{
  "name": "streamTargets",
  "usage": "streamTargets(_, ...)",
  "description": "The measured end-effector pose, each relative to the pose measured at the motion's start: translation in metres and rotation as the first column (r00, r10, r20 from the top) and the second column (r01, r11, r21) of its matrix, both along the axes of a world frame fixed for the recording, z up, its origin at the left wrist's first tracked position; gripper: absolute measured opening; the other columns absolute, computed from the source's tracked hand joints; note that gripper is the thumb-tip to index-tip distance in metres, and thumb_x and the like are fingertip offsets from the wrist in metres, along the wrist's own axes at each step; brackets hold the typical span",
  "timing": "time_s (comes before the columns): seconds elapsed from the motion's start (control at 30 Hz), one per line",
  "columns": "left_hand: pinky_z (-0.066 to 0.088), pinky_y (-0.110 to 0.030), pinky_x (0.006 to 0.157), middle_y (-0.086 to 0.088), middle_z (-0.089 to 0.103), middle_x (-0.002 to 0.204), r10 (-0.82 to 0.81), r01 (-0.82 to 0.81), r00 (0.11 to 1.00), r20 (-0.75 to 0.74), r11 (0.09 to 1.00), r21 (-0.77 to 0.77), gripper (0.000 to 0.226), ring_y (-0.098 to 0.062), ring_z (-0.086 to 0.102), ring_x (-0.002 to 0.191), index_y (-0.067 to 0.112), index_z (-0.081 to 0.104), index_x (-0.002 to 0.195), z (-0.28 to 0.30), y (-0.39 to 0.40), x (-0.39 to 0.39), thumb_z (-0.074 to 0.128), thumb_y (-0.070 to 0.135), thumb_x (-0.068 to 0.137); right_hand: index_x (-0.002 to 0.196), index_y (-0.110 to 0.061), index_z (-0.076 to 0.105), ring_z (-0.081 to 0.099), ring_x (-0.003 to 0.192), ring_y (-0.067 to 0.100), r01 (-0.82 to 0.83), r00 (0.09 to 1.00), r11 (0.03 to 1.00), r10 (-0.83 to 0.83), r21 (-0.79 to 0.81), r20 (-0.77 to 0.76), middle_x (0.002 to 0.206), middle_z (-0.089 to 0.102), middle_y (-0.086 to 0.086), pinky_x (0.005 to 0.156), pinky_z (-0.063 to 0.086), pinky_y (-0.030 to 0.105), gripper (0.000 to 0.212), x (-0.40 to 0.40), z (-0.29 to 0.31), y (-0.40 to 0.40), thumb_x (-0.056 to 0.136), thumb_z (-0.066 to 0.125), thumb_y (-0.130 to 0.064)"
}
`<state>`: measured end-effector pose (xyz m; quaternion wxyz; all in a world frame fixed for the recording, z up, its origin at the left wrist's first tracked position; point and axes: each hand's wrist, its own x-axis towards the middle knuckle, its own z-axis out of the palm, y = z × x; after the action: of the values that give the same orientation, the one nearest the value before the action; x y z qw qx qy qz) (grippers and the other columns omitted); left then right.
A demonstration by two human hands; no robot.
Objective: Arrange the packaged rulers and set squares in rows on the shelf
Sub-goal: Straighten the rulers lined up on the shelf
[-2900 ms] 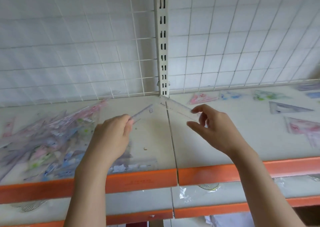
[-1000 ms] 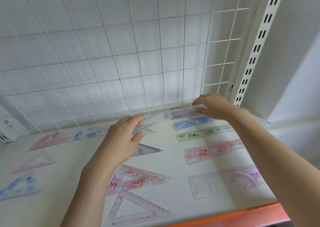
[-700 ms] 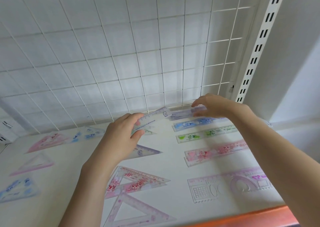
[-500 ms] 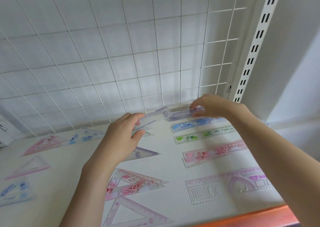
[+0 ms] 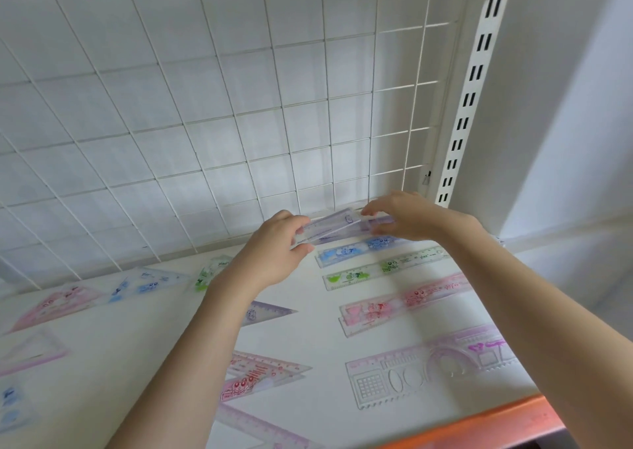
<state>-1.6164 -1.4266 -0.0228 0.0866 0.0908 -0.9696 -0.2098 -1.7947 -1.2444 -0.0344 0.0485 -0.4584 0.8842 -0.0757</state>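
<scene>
White wire grid [image 5: 212,113] backs your pale shelf [image 5: 318,356], orange-edged in front; your left hand [image 5: 274,253] pinches a clear purple ruler [image 5: 330,226] by the back edge, its far end at your right hand [image 5: 407,217]; whether the right's curled fingers hold it, you cannot tell; four rulers lie in a column below: blue [image 5: 356,248], green [image 5: 383,267], pink [image 5: 400,303], stencil [image 5: 428,368]; several set squares [image 5: 263,373] lie leftward.

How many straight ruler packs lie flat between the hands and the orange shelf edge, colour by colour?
Blue ruler: 1
Green ruler: 1
Pink ruler: 1
Purple stencil ruler: 1
Total: 4
</scene>
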Motion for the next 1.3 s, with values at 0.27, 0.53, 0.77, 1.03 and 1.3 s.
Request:
streamTargets(0.27,0.036,-0.026,0.095,-0.003,0.054,0.123,-0.072,0.072,0.996,0.046,0.997,-0.014,0.043,-0.018,0.05,0.115,0.014,0.049,0.132,-0.015,0.017,-0.058,0.058,0.022,0.091,0.126,-0.029,0.054,0.042,0.126,0.018,0.144,0.987,0.981,-0.151,-0.133,-0.045,0.133,0.053,-0.006,0.101,0.031,0.038,0.031,0.008,-0.005,0.051,0.096,0.047,-0.032)
streamTargets(0.53,0.039,-0.033,0.101,-0.007,0.053,0.127,-0.128,0.134,0.986,0.11,0.99,-0.048,0.045,-0.022,0.051,0.116,0.011,0.05,0.132,-0.019,0.031,-0.084,0.06,0.023,0.09,0.126,-0.028,0.055,0.043,0.124,0.019,0.209,0.976,0.966,-0.215,-0.153,-0.025,0.132,0.054,-0.007,0.104,0.033,0.04,0.031,0.033,-0.01,0.078,0.096,0.048,-0.03)
streamTargets(0.77,0.037,-0.038,0.103,-0.005,0.049,0.133,-0.133,0.147,0.983,0.124,0.983,-0.109,0.044,-0.022,0.047,0.122,0.015,0.049,0.132,-0.015,0.031,-0.075,0.058,0.027,0.091,0.128,-0.027,0.054,0.042,0.125,0.018,0.214,0.974,0.957,-0.224,-0.196,-0.029,0.133,0.053,-0.006,0.101,0.031,0.037,0.033,0.056,-0.005,0.064,0.096,0.047,-0.03)
streamTargets(1.03,0.038,-0.038,0.097,0.0,0.048,0.131,-0.072,0.07,0.997,-0.004,0.979,-0.193,0.039,-0.021,0.047,0.119,0.02,0.053,0.127,0.003,0.013,-0.005,0.052,0.038,0.092,0.125,-0.026,0.056,0.043,0.123,0.019,0.2,0.976,0.934,-0.217,-0.297,-0.027,0.128,0.055,-0.005,0.101,0.034,0.039,0.032,0.106,0.002,0.008,0.094,0.05,-0.032)
streamTargets(1.3,0.039,-0.04,0.099,0.001,0.052,0.126,0.168,-0.177,0.981,-0.096,0.98,-0.092,0.037,-0.021,0.049,0.118,0.017,0.058,0.122,0.003,-0.051,0.125,0.056,0.035,0.09,0.132,-0.029,0.048,0.036,0.129,0.019,0.183,0.978,0.96,-0.199,-0.213,-0.059,0.137,0.047,-0.009,0.103,0.028,0.038,0.04,0.188,0.01,-0.053,0.094,0.049,-0.04)
